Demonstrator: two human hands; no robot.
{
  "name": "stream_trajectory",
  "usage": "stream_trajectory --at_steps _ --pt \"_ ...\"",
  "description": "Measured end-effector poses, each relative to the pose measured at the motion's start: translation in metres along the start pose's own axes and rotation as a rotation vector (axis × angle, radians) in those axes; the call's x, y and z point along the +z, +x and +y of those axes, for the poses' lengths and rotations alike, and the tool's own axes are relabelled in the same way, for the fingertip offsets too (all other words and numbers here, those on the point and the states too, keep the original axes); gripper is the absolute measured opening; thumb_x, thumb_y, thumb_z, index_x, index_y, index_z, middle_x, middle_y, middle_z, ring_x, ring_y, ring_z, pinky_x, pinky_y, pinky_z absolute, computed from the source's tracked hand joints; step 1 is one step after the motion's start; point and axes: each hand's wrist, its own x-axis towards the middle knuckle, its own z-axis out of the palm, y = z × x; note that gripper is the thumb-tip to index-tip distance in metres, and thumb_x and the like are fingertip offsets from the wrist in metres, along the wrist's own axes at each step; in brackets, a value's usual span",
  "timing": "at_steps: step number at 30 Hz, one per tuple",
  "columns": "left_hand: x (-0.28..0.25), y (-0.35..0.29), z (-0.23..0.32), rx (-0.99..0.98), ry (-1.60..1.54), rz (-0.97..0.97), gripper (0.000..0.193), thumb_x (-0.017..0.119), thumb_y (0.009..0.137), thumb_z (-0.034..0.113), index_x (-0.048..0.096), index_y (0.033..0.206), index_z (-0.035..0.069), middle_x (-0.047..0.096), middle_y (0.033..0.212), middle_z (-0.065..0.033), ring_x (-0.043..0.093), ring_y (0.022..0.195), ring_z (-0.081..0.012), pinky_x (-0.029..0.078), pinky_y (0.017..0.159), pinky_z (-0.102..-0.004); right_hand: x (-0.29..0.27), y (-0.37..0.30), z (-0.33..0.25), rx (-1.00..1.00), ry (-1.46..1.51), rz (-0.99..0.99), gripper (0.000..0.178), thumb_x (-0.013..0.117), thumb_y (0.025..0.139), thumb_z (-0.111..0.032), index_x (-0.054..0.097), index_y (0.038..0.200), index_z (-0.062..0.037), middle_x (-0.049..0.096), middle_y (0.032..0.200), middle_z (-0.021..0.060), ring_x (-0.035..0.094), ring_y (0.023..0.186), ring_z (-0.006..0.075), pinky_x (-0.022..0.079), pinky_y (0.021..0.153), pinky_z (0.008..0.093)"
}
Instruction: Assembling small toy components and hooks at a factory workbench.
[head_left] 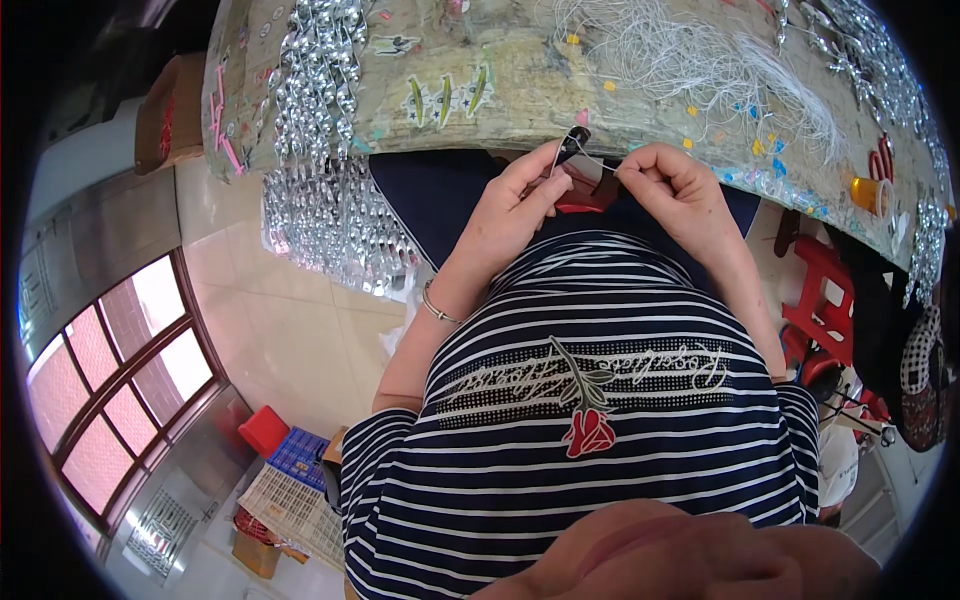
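Observation:
My left hand (515,205) is closed at the table's front edge, its thumb and fingertips pinching a small dark, shiny piece (572,143). A thin white string (597,158) runs from this piece across to my right hand (680,190). Thumb and forefinger of the right hand are pinched together on the string. What exactly the dark piece is, I cannot make out. Both hands are above my lap, a little apart, and a red and dark patch shows behind them.
The worn table (390,135) carries a heap of loose white strings (700,70), twisted silver strips (315,80), small leaf-like stickers (447,98), red-handled scissors (882,160) and a roll of amber tape (872,195). More silver strips (335,225) hang off the left front edge. A red stool (822,300) stands at right.

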Motion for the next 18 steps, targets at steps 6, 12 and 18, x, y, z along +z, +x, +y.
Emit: stream_trajectory --at_steps 6,12,18 --pt "-0.0018 -0.0013 -0.0054 -0.025 -0.008 0.025 0.046 0.056 0.091 0.014 0.044 0.134 0.004 0.057 0.09 0.0017 0.046 0.068 -0.0028 0.038 0.055 -0.0155 -0.0003 0.0006 0.003 0.003 0.015 0.004 0.007 0.06 0.089 -0.008 0.061 0.094 -0.0029 0.054 0.077 -0.009 0.041 0.067 -0.0018 0.034 0.061 0.0146" --pt "-0.0013 -0.0003 -0.0054 -0.013 0.019 0.008 0.046 0.056 0.091 0.014 0.044 0.135 0.005 0.057 0.09 0.002 0.046 0.067 -0.0027 0.038 0.056 -0.0158 -0.0008 0.0007 0.0034 0.002 -0.003 0.005 0.007 0.06 0.089 -0.008 0.061 0.094 -0.003 0.054 0.077 -0.009 0.041 0.066 -0.0013 0.034 0.061 0.0148" --pt "-0.0002 -0.0013 -0.0056 -0.011 0.014 -0.001 0.045 0.056 0.091 0.014 0.045 0.135 0.006 0.057 0.09 0.0025 0.045 0.068 -0.0025 0.037 0.057 -0.0152 0.0006 0.0008 0.0019 -0.01 0.003 0.015 0.008 0.06 0.089 -0.008 0.062 0.094 -0.003 0.054 0.077 -0.0086 0.041 0.067 -0.0013 0.034 0.061 0.0147"
